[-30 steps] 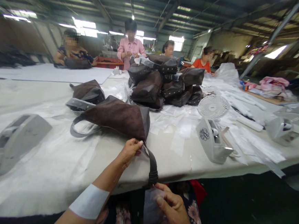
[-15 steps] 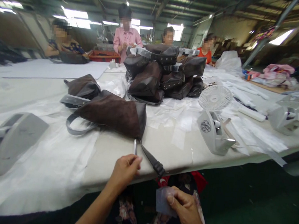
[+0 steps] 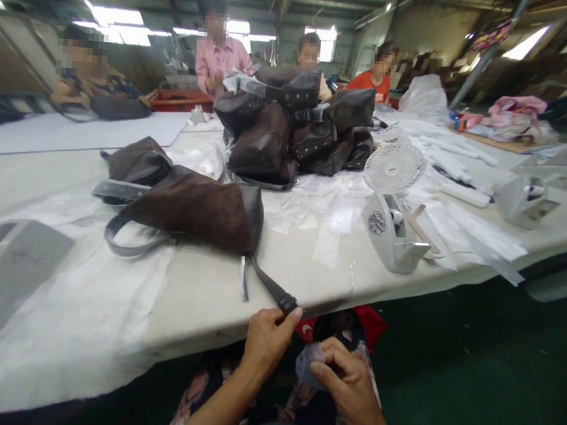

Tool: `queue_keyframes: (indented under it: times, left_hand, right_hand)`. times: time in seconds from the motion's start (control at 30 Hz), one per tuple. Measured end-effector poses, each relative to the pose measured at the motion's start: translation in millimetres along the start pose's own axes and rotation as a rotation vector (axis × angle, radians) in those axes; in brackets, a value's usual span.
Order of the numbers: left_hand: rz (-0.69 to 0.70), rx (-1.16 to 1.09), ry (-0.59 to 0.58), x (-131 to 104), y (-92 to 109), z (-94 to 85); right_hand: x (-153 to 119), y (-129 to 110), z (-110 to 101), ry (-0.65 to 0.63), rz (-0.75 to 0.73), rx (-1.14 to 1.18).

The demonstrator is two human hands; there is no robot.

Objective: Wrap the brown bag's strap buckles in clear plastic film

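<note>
My left hand (image 3: 269, 339) is closed on the buckle end of a dark strap (image 3: 270, 285) at the table's front edge. That strap runs from the lower right corner of a brown bag (image 3: 200, 211) with black ends, which lies on its side with a looped handle at the left. My right hand (image 3: 346, 374), lower and to the right, pinches a small translucent sheet (image 3: 309, 364), bent between the fingers. A short pale strip (image 3: 243, 280) hangs below the bag's corner, touched by neither hand.
Behind lies another bag (image 3: 140, 160), with a pile of dark bags (image 3: 290, 131) farther back. Tape dispensers stand at the left (image 3: 18, 277) and right (image 3: 392, 237), beside a white fan (image 3: 395, 169). Several people are across the table (image 3: 196, 320).
My left hand has moved right, from beside the pale strip to the strap's buckle, and grips it. The sheet in my right hand is now more folded. The view has shifted slightly.
</note>
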State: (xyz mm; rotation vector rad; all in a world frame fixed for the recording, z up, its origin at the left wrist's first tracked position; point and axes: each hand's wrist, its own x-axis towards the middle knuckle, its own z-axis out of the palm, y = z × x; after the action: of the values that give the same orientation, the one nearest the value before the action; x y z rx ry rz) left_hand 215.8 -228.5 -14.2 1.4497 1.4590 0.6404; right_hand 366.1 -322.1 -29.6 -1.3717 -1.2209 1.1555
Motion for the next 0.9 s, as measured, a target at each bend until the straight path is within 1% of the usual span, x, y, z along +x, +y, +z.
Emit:
queue_keyframes:
  times: [0.07, 0.17, 0.3, 0.4, 0.53, 0.67, 0.77, 0.9]
  left_hand:
    - [-0.075, -0.07, -0.017, 2.6, -4.8, 4.8]
    - [-0.158, -0.269, -0.07, 4.4, -8.2, 8.8]
    - [-0.302, -0.584, -0.156, 0.8, -3.9, 5.7]
    - [-0.374, -0.73, -0.204, -2.2, -0.2, 1.4]
    - [-0.362, -0.813, -0.233, -3.5, 1.6, -1.8]
    - [-0.335, -0.844, -0.23, -3.0, 0.6, -2.6]
    - [-0.317, -0.851, -0.227, -3.0, -1.7, -1.2]
    - [-0.275, -0.883, -0.213, -4.2, -1.7, 2.5]
  right_hand:
    - [-1.6, 1.0, -0.9, -0.003, -0.003, -0.016]
    - [-3.1, 3.0, -3.1, 0.006, 0.002, -0.043]
    - [-5.4, 4.5, -6.1, 0.008, 0.038, -0.075]
    - [-7.4, 3.6, -6.5, 0.01, 0.058, -0.064]
    - [-8.6, 0.8, -5.1, 0.033, 0.08, -0.017]
    - [-8.8, -1.6, -2.8, 0.059, 0.119, 0.1]
    - [-9.8, -2.7, 0.0, 0.072, 0.142, 0.172]
    - [-10.8, -1.5, 5.2, 0.074, 0.206, 0.208]
